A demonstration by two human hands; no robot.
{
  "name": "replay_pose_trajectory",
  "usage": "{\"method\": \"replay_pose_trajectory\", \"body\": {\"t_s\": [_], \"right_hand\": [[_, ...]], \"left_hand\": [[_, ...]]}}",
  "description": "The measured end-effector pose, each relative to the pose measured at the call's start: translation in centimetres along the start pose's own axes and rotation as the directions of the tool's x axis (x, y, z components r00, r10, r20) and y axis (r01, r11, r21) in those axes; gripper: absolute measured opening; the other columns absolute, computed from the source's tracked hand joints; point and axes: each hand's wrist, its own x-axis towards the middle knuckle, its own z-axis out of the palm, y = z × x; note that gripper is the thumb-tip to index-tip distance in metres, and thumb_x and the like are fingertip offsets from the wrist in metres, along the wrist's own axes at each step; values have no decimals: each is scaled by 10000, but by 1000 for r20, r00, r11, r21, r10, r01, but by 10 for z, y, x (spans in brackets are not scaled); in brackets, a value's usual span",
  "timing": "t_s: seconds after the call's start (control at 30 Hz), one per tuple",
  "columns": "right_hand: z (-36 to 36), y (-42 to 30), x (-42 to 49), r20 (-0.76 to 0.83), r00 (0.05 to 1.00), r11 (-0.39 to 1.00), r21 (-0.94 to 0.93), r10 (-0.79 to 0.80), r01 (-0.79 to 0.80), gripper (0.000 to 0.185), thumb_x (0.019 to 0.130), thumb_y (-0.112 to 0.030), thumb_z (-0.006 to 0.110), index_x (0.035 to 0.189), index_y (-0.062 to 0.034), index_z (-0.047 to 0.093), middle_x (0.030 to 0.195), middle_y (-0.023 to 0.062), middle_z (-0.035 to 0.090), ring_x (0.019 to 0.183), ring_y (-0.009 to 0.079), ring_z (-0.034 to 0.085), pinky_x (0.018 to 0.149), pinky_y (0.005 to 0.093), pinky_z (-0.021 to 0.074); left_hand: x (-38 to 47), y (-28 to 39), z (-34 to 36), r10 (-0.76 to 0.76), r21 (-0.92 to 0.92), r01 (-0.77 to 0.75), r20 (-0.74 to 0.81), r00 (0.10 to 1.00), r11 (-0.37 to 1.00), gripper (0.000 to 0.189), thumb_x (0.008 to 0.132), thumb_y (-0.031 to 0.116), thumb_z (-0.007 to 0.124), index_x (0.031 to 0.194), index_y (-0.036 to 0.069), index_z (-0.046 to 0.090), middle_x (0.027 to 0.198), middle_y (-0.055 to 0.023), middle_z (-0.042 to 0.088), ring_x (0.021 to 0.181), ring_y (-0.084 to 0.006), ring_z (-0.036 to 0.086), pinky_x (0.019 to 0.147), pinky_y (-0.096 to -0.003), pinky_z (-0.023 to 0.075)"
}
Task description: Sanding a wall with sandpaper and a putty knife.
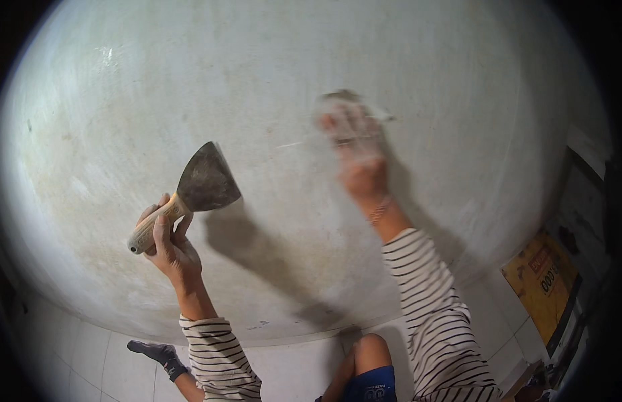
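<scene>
My left hand (pixel 176 246) grips the wooden handle of a putty knife (pixel 209 181), its wide dark metal blade pointing up and to the right. The blade stands a little off the pale wall (pixel 271 211), and a shadow falls beside it. Farther right, my right hand (pixel 359 143) lies fairly flat against the wall, blurred by motion. Under its fingers is a thin flat sheet (pixel 343 94), possibly sandpaper. Only the sheet's edges show past the hand, with a dark upper edge and a corner to the right. Whitish dust coats the fingers.
White floor tiles (pixel 130 367) meet the wall's lower edge. At the right lies a yellow printed board (pixel 545 291) bearing writing, near dark objects that are hard to make out. My bent knee (pixel 372 349) and a dark-socked foot (pixel 157 354) are close to the wall.
</scene>
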Motion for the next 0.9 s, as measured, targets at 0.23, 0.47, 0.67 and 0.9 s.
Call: {"method": "replay_pose_trajectory", "body": {"t_s": [0.23, 0.47, 0.67, 0.9], "right_hand": [[-27, 73, -97, 65, 971, 973, -42, 229, -226, 413, 799, -3, 484, 1210, -40, 500, 1310, 106, 425, 1234, 348, 348, 1018, 448, 278], [-5, 59, -2, -31, 987, 986, 63, 155, -153, 389, 785, -27, 523, 1175, -36, 530, 1258, 100, 484, 1201, 353, 391, 1016, 450, 274], [-19, 69, -35, 46, 997, 994, 82, 66, -69, 410, 763, -24, 531, 1168, -88, 548, 1220, 76, 519, 1174, 296, 435, 987, 466, 303], [-37, 84, -28, 112, 993, 998, 38, -46, 42, 385, 781, -42, 519, 1158, -110, 560, 1217, 61, 521, 1154, 284, 455, 980, 464, 317]], "left_hand": [[-34, -41, 63, -188, -79, 200, 142, 972, 977, 261, 788, 55, 588, 1011, -43, 495, 1015, -230, 564, 935, -289, 585, 715, -373, 552], [-46, -54, 102, -158, -95, 180, 203, 966, 979, 273, 783, 57, 597, 1015, -47, 495, 1018, -235, 557, 937, -295, 587, 711, -357, 566], [-38, -47, 94, -120, -81, 141, 217, 969, 987, 262, 794, 54, 581, 1015, -54, 490, 1014, -241, 555, 935, -293, 587, 713, -363, 566], [-44, -51, 107, -102, -129, 135, 229, 968, 982, 275, 792, 73, 593, 1016, -48, 489, 1013, -238, 555, 947, -300, 582, 720, -370, 563]]}}
